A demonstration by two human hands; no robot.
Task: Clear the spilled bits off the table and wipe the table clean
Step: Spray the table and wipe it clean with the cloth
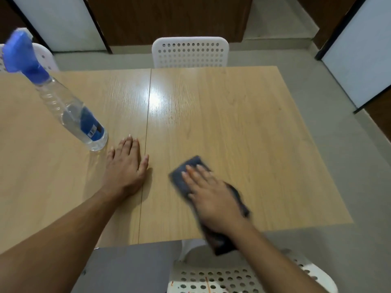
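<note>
On the light wood table (pixel 243 115) my right hand (pixel 211 195) presses flat on a dark grey cloth (pixel 184 176) near the front edge; the cloth's tail hangs over that edge under my wrist. My left hand (pixel 127 166) rests palm down with straight fingers beside the table's centre seam, holding nothing. A clear spray bottle (pixel 74 111) with a blue trigger head and blue label stands just left of my left hand. No spilled bits are visible on the tabletop.
A white perforated chair (pixel 190 52) stands at the table's far side; another white perforated chair (pixel 211 280) is below the near edge, with small orange bits on its seat. Grey floor surrounds the table on the right.
</note>
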